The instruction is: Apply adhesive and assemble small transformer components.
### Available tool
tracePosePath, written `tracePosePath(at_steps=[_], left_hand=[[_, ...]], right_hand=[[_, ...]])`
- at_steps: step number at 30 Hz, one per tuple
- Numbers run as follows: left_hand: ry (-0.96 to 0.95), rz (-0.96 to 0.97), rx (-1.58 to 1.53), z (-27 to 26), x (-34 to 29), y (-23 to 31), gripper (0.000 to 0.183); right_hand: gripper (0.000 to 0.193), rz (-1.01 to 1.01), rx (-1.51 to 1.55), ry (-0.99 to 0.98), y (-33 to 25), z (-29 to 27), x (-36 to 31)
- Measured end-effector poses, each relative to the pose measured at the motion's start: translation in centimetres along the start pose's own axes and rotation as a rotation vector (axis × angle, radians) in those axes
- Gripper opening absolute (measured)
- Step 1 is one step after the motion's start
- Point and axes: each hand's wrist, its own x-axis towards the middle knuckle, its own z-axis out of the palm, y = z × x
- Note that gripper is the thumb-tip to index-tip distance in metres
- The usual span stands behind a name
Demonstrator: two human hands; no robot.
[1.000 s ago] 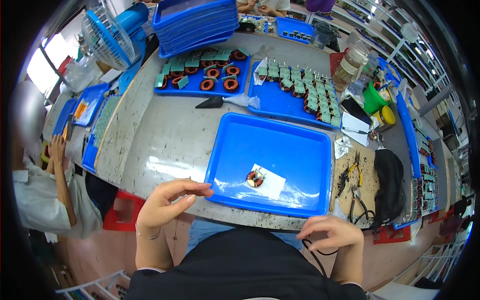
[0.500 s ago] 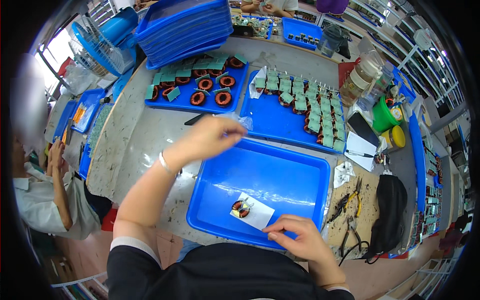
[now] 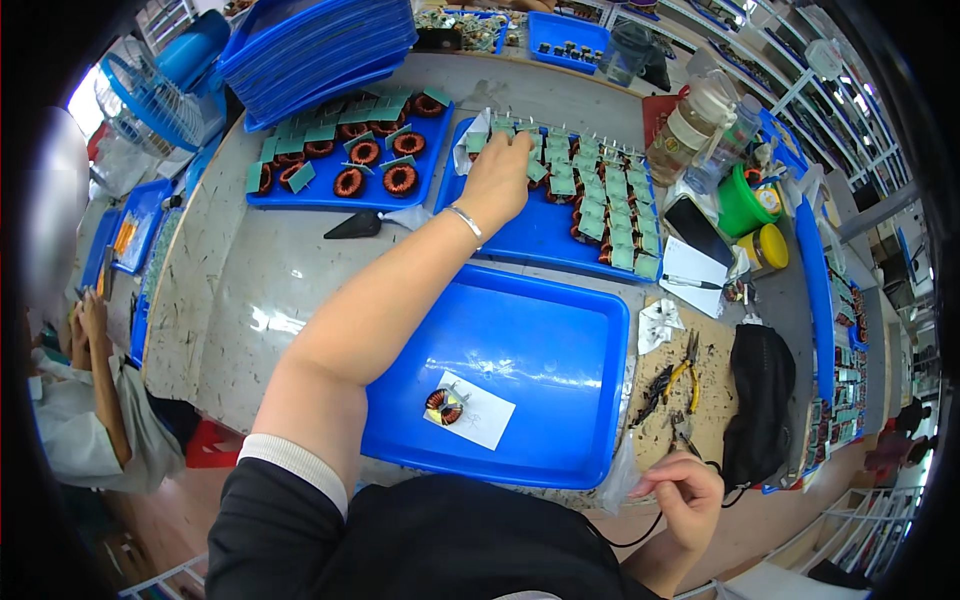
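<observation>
My left hand (image 3: 502, 180) reaches over the far middle tray, its fingers curled down at the left end of the rows of copper-wound ring coils with green plates (image 3: 590, 215). What its fingertips grip, if anything, is hidden. A single ring coil (image 3: 444, 406) lies on a white paper card (image 3: 482, 418) in the near blue tray (image 3: 540, 440). Off the tray's right front corner is my right hand (image 3: 685, 492), fingers curled and pinched beside a clear plastic bag (image 3: 620, 476). Whether they hold it I cannot make out.
Far left, another blue tray (image 3: 335, 200) holds several coils below a tall stack of blue trays (image 3: 315, 60). Yellow-handled pliers (image 3: 690, 375) and a black pouch (image 3: 760, 400) lie at right, near bottles and a green bucket (image 3: 748, 200). A co-worker sits at left.
My left hand has moved right and away, from above the near tray's far-left corner to the coil rows. The right hand has left the paper card and moved right, off the tray.
</observation>
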Motion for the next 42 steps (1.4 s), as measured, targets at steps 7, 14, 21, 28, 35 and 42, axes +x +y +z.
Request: tracePosePath(at_steps=[7,14,21,28,35,42], left_hand=[[0.106,0.002,0.128,-1.0,-2.4,1.4,0.038],[-0.143,0.172,-0.124,-9.9,-9.0,5.2,0.026],[-0.215,0.055,-0.115,-15.6,-12.8,4.9,0.025],[-0.269,-0.063,-0.152,-16.4,-14.8,7.3,0.025],[-0.335,-0.135,-0.230,-17.4,-16.5,9.1,0.024],[-0.483,-0.411,-0.701,-17.3,-18.5,9.2,0.023]], right_hand=[[0.013,-0.117,-0.106,0.002,0.9,-2.0,-1.6],[0.013,-0.115,-0.203,0.181,1.3,-4.1,-2.5],[0.011,0.027,-0.307,0.411,0.2,-4.9,0.2],[0.015,0.100,-0.316,0.625,0.8,-7.0,-1.0],[0.017,0.111,-0.577,0.322,4.2,-5.7,2.2],[0.014,0.111,-0.696,0.278,4.1,-3.2,4.2]])
